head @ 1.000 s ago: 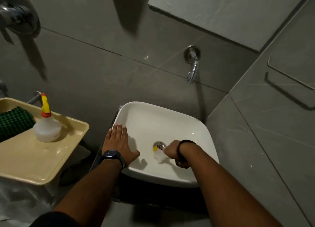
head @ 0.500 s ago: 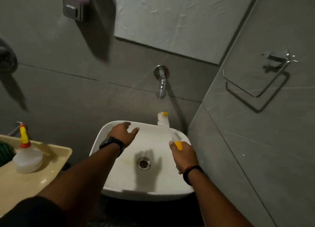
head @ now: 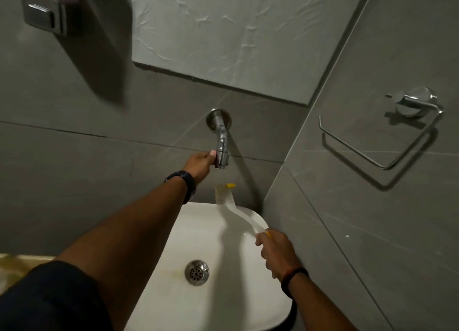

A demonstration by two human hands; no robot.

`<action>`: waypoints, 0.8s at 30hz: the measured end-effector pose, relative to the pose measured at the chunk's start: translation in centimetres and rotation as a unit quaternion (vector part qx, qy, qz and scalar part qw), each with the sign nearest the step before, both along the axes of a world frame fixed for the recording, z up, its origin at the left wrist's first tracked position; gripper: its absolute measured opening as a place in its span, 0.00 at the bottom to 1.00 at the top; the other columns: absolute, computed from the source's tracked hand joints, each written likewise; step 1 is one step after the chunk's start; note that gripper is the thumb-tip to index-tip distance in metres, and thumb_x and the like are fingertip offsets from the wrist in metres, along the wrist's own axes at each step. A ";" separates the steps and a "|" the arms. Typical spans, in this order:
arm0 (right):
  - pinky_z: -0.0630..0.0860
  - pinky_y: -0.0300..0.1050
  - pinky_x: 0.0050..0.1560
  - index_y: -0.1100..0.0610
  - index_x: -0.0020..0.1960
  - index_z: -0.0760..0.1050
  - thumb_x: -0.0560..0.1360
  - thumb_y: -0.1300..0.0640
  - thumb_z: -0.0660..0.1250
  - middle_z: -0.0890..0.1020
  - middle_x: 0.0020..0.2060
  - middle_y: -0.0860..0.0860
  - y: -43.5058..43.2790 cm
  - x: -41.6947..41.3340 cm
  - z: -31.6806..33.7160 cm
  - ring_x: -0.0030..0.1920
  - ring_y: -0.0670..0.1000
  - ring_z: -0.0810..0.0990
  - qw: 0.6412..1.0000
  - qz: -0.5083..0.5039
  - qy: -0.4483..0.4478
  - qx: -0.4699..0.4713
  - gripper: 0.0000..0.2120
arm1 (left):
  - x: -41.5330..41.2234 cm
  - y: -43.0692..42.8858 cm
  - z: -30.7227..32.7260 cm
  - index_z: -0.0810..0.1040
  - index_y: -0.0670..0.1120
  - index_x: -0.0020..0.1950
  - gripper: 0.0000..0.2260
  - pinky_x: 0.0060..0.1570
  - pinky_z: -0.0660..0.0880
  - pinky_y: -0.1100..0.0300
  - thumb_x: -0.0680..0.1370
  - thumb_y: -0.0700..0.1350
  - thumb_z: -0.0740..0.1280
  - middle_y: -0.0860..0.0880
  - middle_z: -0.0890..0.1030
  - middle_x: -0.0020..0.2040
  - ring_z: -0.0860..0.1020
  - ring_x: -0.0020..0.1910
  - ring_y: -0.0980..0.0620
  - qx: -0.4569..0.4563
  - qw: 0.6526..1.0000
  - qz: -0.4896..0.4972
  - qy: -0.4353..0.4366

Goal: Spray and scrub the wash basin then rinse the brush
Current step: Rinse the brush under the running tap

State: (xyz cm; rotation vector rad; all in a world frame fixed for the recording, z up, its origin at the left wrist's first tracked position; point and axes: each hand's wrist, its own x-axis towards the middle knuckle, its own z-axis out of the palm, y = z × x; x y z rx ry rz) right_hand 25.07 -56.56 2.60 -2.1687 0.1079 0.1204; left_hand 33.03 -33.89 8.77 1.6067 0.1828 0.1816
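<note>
The white wash basin (head: 173, 298) fills the lower middle, with a chrome drain (head: 196, 272) at its centre. A chrome wall tap (head: 221, 141) juts out above the basin's back edge. My left hand (head: 200, 163) grips the tap's lower end with thumb and fingers. My right hand (head: 277, 252) holds the yellow end of a white-handled brush (head: 234, 210), whose white bristle head with a yellow tip is raised just under the tap's spout. No water stream is visible.
A chrome towel ring (head: 380, 137) hangs on the right wall. A covered mirror panel (head: 236, 37) sits above the tap, and a soap dispenser (head: 47, 10) is at the top left. The beige cistern lid's edge (head: 15, 263) shows at lower left.
My left hand left the basin rim and reached up to grip the tap. My right hand lifted the brush from the drain and brought its head under the spout. The view tilted upward.
</note>
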 end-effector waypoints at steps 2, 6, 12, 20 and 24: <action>0.57 0.39 0.26 0.57 0.33 0.69 0.61 0.49 0.60 0.65 0.23 0.49 0.5 0.9 -0.2 0.24 0.49 0.60 1.000 -0.011 -0.005 0.001 0.10 | 0.3 0.4 -0.3 0.80 0.45 0.53 0.15 0.41 0.68 0.59 0.82 0.49 0.55 0.49 0.79 0.47 0.72 0.40 0.55 -0.012 1.000 -0.024 -0.009; 0.56 0.35 0.23 0.57 0.33 0.68 0.66 0.55 0.62 0.64 0.20 0.48 2.1 1.8 -0.7 0.20 0.48 0.58 0.997 -0.033 0.032 0.055 0.07 | 1.1 1.0 -0.9 0.80 0.48 0.52 0.18 0.40 0.64 0.57 0.82 0.53 0.52 0.53 0.78 0.43 0.68 0.40 0.53 -0.031 0.995 -0.089 0.019; 0.54 0.35 0.24 0.56 0.33 0.68 0.67 0.55 0.61 0.63 0.20 0.50 2.7 1.5 -1.5 0.20 0.48 0.57 0.990 0.002 0.082 0.113 0.07 | 1.9 0.9 -1.3 0.81 0.49 0.43 0.17 0.55 0.72 0.47 0.81 0.53 0.56 0.50 0.84 0.42 0.74 0.49 0.46 -0.097 0.988 -0.120 0.028; 0.64 0.45 0.32 0.52 0.35 0.64 0.75 0.48 0.60 0.72 0.26 0.49 0.6 -0.3 -1.8 0.30 0.55 0.69 0.972 0.098 -0.130 -0.168 0.13 | 0.8 0.2 0.6 0.81 0.48 0.45 0.10 0.33 0.70 0.69 0.71 0.54 0.72 0.53 0.82 0.38 0.79 0.34 0.62 0.009 0.997 -0.004 -0.072; 0.62 0.43 0.31 0.53 0.44 0.69 0.75 0.45 0.55 0.80 0.30 0.52 -0.5 -1.4 -1.5 0.30 0.56 0.75 0.892 0.146 -0.263 -0.337 0.12 | 0.6 -0.2 1.0 0.82 0.46 0.45 0.10 0.33 0.71 0.68 0.70 0.52 0.73 0.51 0.82 0.37 0.78 0.34 0.58 0.024 0.997 0.018 -0.066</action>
